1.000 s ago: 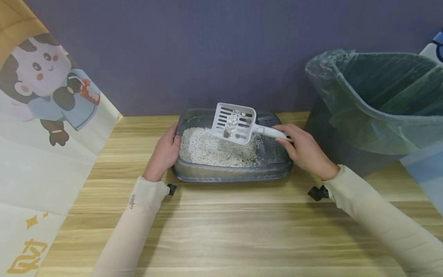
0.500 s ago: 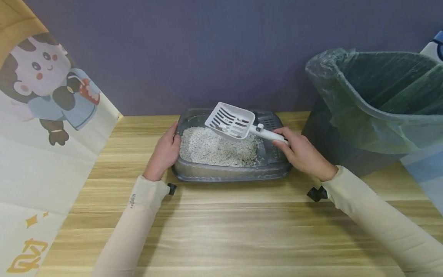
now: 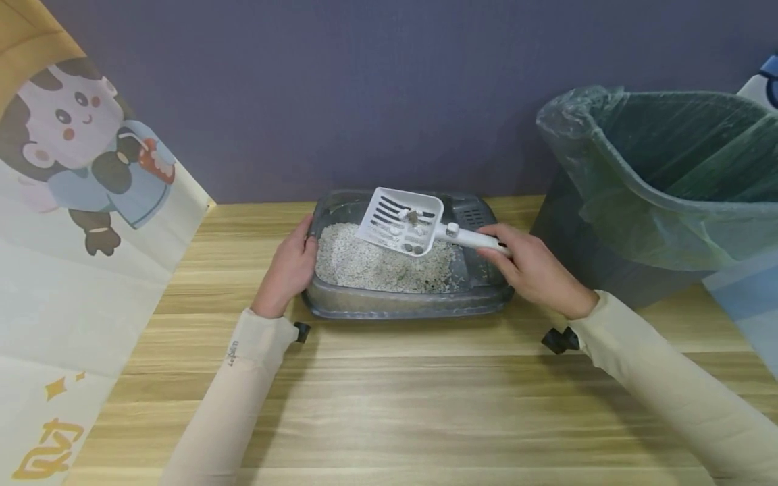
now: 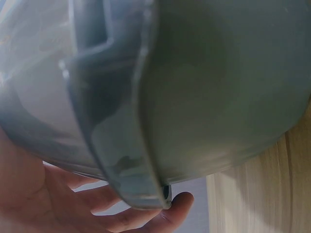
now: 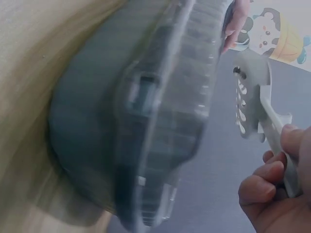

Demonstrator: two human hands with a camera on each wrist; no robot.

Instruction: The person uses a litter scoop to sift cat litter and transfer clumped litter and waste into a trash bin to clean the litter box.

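In the head view, a grey litter box (image 3: 407, 305) stands on the table, holding pale granular litter (image 3: 346, 264). My left hand (image 3: 288, 264) grips its left end, thumb at the rim; the left wrist view shows fingertips (image 4: 181, 206) reaching under the rim. My right hand (image 3: 537, 270) holds a white slotted litter scoop (image 3: 442, 233) by the handle, raised over the litter. Small pale bits and a brownish clump (image 3: 413, 217) lie in the scoop's pan. From the right wrist, the scoop's underside (image 5: 262, 109) shows, with fingers curled round the handle.
A dark bin (image 3: 565, 226) with a translucent green liner (image 3: 675, 226) stands to the right of the box. Behind the box rises a dark blue-grey wall (image 3: 365, 101). A printed cartoon panel (image 3: 73, 297) stands at the left of the wooden table (image 3: 413, 405).
The scoop has tilted down to the left and then levelled partly, moving slightly. Fewer bits lie in its pan now, and they have shifted. The left hand and litter box stay in place.
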